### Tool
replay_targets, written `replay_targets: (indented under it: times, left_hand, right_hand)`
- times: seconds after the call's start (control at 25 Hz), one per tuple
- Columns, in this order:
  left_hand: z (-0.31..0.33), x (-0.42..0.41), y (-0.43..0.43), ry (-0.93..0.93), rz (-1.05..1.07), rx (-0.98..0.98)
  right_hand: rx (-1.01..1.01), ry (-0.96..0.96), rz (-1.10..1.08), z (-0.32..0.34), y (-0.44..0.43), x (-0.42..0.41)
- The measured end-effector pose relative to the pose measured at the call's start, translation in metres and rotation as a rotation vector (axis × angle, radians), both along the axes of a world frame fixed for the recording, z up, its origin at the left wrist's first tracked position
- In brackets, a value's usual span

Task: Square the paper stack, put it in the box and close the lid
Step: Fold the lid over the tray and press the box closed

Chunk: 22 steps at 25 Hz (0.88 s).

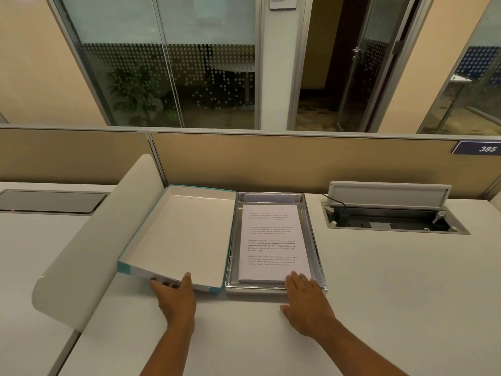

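Note:
A stack of white printed paper [271, 240] lies flat inside the silver-lined box [315, 240] on the desk. The box's lid [184, 234], white inside with teal edges, lies open side up to the left of the box, its near left corner raised off the desk. My left hand [176, 297] grips the lid's near edge, thumb on the inside, fingers underneath. Resting flat with fingers spread, my right hand [306, 302] lies over the box's near right corner, its fingertips touching the stack's near edge.
A curved white divider [89, 240] stands just left of the lid. An open cable hatch [393, 215] with a raised flap sits in the desk at the right. A tan partition wall [271, 158] runs along the back.

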State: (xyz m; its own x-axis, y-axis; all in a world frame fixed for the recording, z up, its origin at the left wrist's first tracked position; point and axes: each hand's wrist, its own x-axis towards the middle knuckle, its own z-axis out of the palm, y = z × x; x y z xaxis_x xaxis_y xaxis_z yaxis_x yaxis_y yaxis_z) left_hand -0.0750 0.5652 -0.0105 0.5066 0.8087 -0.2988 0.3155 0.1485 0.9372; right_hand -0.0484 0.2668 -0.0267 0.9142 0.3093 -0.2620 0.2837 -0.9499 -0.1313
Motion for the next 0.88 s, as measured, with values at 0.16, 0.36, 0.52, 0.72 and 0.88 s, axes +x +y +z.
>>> replay_targets:
  times: [0.16, 0.36, 0.52, 0.72, 0.88]
  left_hand:
    - [0.011, -0.001, -0.006, -0.157, -0.01, -0.093]
    - [0.024, 0.004, -0.019, -0.287, -0.142, -0.002]
    - [0.037, 0.006, -0.046, -0.255, -0.325, 0.214]
    - [0.044, 0.006, -0.086, -0.253, -0.562, 0.517]
    - [0.047, 0.011, -0.114, -0.165, -0.637, 0.826]
  right_hand:
    - [0.001, 0.01, 0.016, 0.003, -0.001, -0.001]
    - [0.016, 0.03, 0.014, 0.003, -0.002, 0.003]
    - [0.057, 0.062, 0.002, 0.005, -0.003, 0.005]
    - [0.632, 0.165, -0.198, 0.033, -0.013, 0.007]
    - [1.177, 0.27, -0.469, 0.07, -0.023, 0.017]
